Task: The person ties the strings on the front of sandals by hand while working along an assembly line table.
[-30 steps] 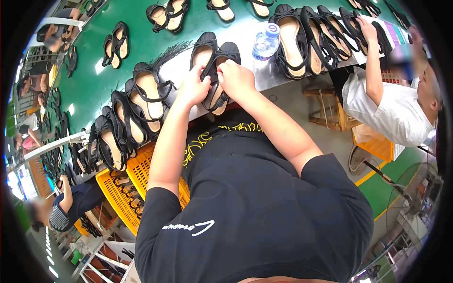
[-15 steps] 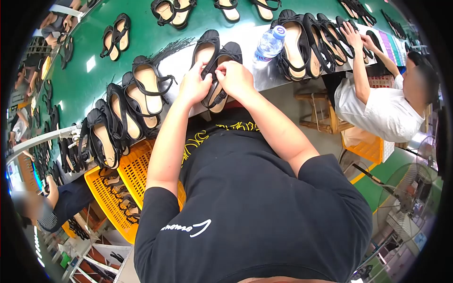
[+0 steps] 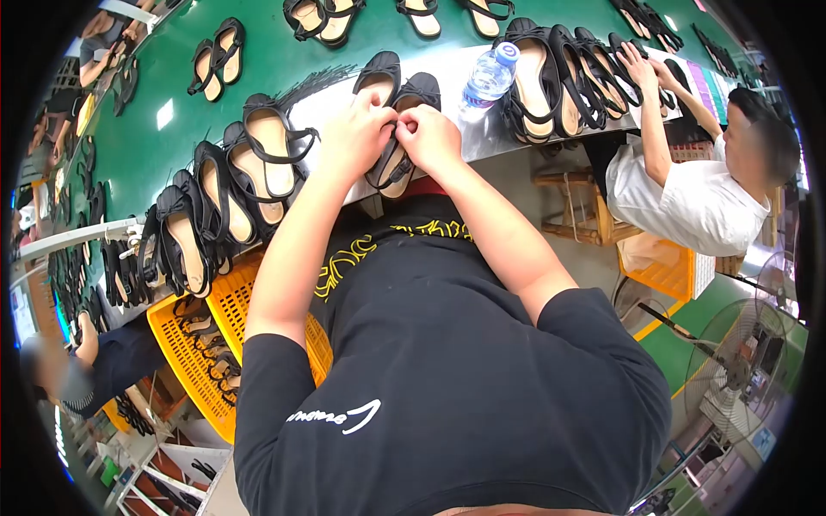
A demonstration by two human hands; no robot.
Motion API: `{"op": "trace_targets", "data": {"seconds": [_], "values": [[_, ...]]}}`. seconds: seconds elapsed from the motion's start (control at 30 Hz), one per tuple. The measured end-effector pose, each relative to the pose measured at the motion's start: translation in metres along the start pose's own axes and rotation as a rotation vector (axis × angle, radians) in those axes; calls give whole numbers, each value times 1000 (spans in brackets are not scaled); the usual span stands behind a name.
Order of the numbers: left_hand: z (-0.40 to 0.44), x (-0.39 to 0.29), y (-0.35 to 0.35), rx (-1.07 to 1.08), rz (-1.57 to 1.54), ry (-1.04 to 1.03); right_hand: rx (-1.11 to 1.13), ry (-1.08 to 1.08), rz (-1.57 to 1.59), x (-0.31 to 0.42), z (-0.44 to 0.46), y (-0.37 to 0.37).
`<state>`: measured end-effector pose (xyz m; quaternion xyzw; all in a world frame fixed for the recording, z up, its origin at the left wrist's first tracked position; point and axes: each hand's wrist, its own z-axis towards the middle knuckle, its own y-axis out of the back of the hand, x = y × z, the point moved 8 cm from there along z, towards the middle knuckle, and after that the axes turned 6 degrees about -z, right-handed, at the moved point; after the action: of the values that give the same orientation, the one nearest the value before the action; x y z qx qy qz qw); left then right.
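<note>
A pair of black flat sandals with beige insoles lies in front of me at the table edge, toes pointing away. The left sandal (image 3: 379, 71) is partly covered by my left hand (image 3: 360, 136), whose fingers are closed in a pinch. Over the right sandal (image 3: 421, 89), my right hand (image 3: 430, 140) is also closed, thumb and forefinger pressed together. The fingertips of both hands meet above this sandal, at its black strap; the exact pinched part is mostly hidden. A buckle (image 3: 399, 171) shows below them near the heel.
A water bottle (image 3: 492, 76) stands right of the sandals. More black sandals (image 3: 269, 146) line the table edge on both sides and the green surface (image 3: 163, 73) beyond. Yellow crates (image 3: 194, 361) sit lower left. A co-worker in a white shirt (image 3: 680, 202) handles shoes at right; a fan (image 3: 731, 370) stands behind.
My left hand has shifted slightly right and upward, its fingertips now meeting those of my right hand. The sandals stay in about the same place.
</note>
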<state>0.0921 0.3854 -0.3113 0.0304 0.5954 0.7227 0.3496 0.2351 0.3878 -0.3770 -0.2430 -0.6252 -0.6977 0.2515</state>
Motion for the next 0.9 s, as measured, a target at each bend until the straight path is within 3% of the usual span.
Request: {"op": "trace_targets", "data": {"seconds": [0.17,0.53,0.9], "values": [[12,7,-13,151,65,73,12,4,-8,-1,0,-2],[4,14,-21,-64,30,9,50,110,-141,3,0,-3],[1,25,-27,-27,-20,39,132,233,30,-4,9,-2]]}}
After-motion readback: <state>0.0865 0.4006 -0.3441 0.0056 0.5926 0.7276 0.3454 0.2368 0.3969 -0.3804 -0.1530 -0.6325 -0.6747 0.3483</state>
